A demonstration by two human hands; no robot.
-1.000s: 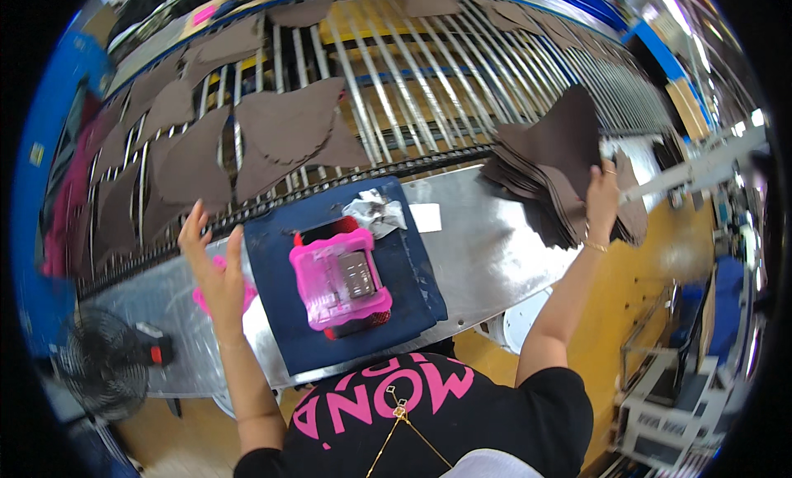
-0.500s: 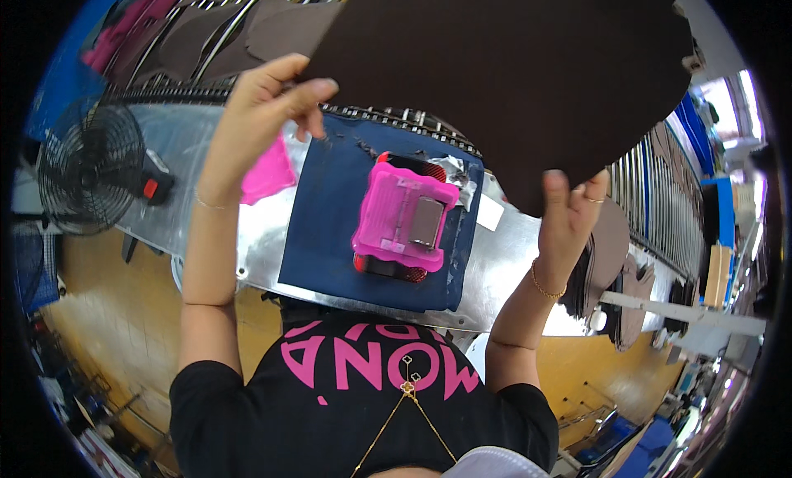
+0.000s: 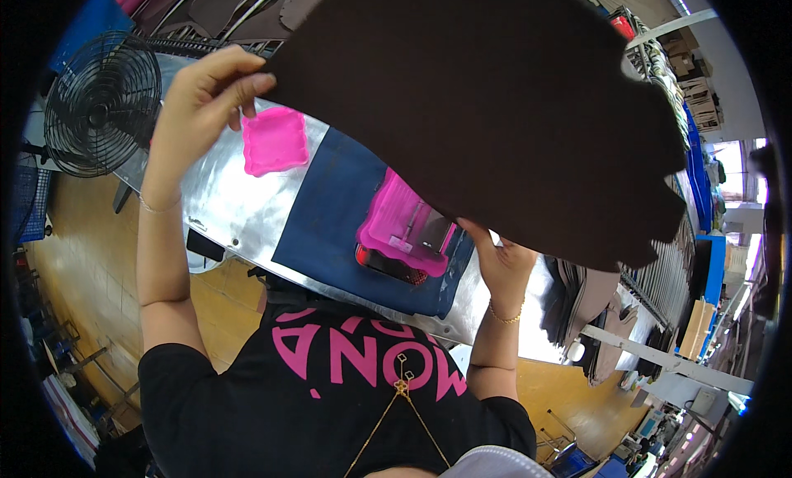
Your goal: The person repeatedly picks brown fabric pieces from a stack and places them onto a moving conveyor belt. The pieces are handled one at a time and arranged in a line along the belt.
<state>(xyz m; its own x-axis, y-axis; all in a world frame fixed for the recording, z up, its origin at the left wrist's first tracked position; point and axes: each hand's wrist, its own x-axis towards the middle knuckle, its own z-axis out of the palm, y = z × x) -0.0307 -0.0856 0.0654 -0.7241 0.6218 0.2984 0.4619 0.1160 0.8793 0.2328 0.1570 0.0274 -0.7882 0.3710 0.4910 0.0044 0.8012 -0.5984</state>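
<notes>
A large dark brown sheet [image 3: 478, 123] with a partly jagged right edge is held up above the table and fills the upper middle of the view. My left hand [image 3: 206, 94] is closed on its left corner, pinching it between thumb and fingers. At the sheet's lower edge my right hand [image 3: 505, 272] grips it, some fingers hidden behind the sheet. Under the sheet, partly covered, a pink wavy-edged plastic tray [image 3: 382, 218] lies on a red and black object [image 3: 388, 265]. Both rest on a dark blue mat [image 3: 318, 222].
The shiny metal table [image 3: 227, 193] carries a pink square dish [image 3: 275, 140] left of the mat. A black fan [image 3: 99, 111] stands at the far left. Brown cut pieces [image 3: 590, 305] hang in stacks at right, beside a rack of metal bars [image 3: 664, 259]. More brown pieces lie behind the table.
The brown sheet has come lower and nearer, now covering part of the pink tray. Both hands have shifted left in view, still holding it; the pink dish shows more fully. The view has turned.
</notes>
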